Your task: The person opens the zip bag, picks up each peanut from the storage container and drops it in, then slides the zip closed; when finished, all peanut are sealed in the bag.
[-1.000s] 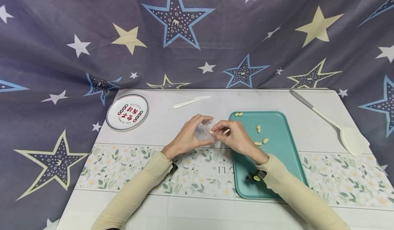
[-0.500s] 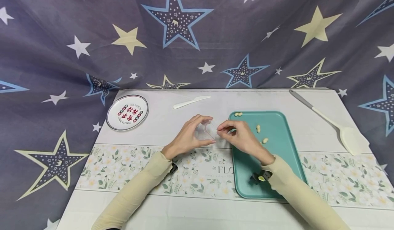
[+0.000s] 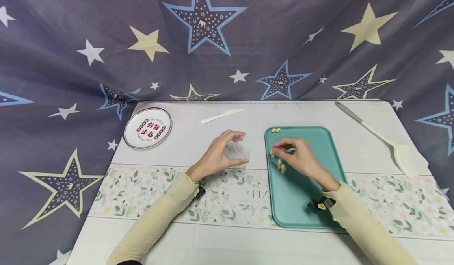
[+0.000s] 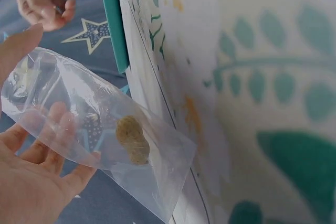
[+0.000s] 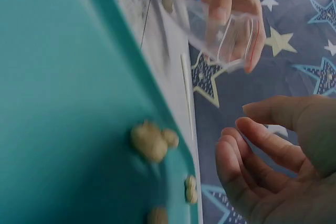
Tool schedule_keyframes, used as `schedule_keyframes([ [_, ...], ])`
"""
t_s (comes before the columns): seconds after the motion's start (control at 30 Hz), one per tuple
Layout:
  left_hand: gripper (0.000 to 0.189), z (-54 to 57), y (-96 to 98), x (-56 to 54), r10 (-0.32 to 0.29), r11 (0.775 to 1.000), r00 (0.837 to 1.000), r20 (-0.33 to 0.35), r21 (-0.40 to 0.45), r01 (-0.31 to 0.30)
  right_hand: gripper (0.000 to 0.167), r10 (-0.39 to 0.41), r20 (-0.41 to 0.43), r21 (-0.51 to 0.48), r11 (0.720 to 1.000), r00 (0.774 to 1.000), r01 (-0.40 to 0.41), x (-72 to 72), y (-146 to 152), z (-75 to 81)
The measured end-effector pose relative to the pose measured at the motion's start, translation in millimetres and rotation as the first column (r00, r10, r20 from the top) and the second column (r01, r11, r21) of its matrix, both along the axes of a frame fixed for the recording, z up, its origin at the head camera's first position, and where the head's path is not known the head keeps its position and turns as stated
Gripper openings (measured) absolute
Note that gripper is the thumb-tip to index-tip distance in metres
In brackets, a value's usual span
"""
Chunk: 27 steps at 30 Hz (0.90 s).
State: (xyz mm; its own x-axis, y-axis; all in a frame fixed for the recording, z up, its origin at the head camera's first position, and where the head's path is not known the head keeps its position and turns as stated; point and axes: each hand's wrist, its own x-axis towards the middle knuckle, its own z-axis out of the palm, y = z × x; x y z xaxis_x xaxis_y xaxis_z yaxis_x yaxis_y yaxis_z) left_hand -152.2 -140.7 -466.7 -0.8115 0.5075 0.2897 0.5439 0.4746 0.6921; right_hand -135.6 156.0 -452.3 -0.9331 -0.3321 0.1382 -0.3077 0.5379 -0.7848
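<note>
My left hand (image 3: 214, 154) holds a clear plastic zip bag (image 4: 63, 85) by its mouth, thumb and fingers spreading it wide. One peanut in its shell (image 4: 132, 139) lies inside the bag, in the left wrist view. My right hand (image 3: 299, 156) hovers over the left half of a teal tray (image 3: 301, 212), fingers loosely bent. In the right wrist view nothing shows between its thumb and fingertips (image 5: 244, 124). Several peanuts (image 3: 281, 166) lie on the tray just below that hand, one peanut (image 3: 271, 154) right by the fingertips. Another peanut (image 3: 275, 130) sits in the tray's far left corner.
At the back left of the white, flower-banded table (image 3: 213, 241) is a round plate (image 3: 147, 128) with red lettering. A white plastic knife (image 3: 221, 116) lies behind the bag. Right of the tray rests a spatula (image 3: 408, 158) with a grey handle. A starry cloth (image 3: 248, 40) hangs behind.
My right hand has drawn back from the bag's mouth and moved right, over the peanuts on the tray. The left hand keeps the bag in the same place.
</note>
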Motion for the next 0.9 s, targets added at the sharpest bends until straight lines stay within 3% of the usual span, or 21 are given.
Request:
schedule_keyframes([
  [0.23, 0.079, 2.3, -0.8, -1.3, 0.006, 1.0, 1.0, -0.002, 0.01, -0.006, 0.015, -0.044, 0.032, 0.027, 0.999, 0.999, 0.043, -1.0, 29.0, -7.2],
  [0.53, 0.079, 2.7, -0.8, -0.9, 0.007, 1.0, 1.0, 0.0, 0.008, -0.007, 0.018, -0.124, 0.03, 0.091, 0.989, 0.992, 0.121, -18.9, 60.2, -14.6],
  [0.73, 0.079, 2.5, -1.9, -0.2, 0.004, 1.0, 1.0, 0.008, 0.005, -0.004, 0.023, -0.188, 0.038, 0.129, 0.975, 0.981, 0.182, -28.8, 69.9, -21.3],
  [0.9, 0.079, 1.8, -3.4, 0.7, 0.002, 1.0, 1.0, 0.01, 0.006, -0.002, 0.024, -0.193, 0.018, 0.168, 0.968, 0.981, 0.188, -30.0, 68.4, -24.3],
])
